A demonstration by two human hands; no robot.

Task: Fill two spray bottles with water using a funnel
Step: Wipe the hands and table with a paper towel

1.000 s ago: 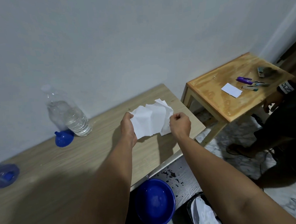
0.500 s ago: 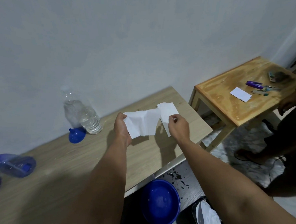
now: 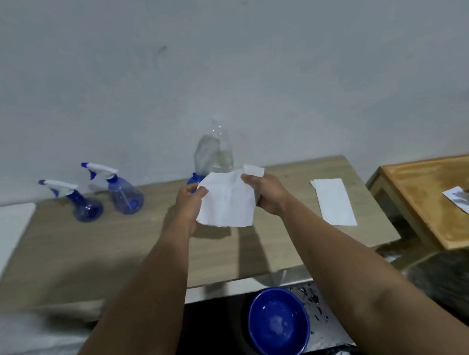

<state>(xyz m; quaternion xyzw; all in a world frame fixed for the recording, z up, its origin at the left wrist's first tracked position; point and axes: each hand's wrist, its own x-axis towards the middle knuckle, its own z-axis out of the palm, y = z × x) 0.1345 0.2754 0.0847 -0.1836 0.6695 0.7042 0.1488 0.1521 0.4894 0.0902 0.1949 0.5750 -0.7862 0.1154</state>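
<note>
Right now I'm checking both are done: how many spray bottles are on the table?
2. One spray bottle stands at the table's back left; the other spray bottle is just right of it, nearer the wall. None seem hidden.

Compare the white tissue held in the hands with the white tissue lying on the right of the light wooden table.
The held white tissue hangs in the air, pinched by the left hand and right hand; the lying white tissue rests flat on the light wooden table, untouched. The held one is opened out, squarish and creased; the lying one is a neat, narrow folded strip. Both are plain white paper.
</note>
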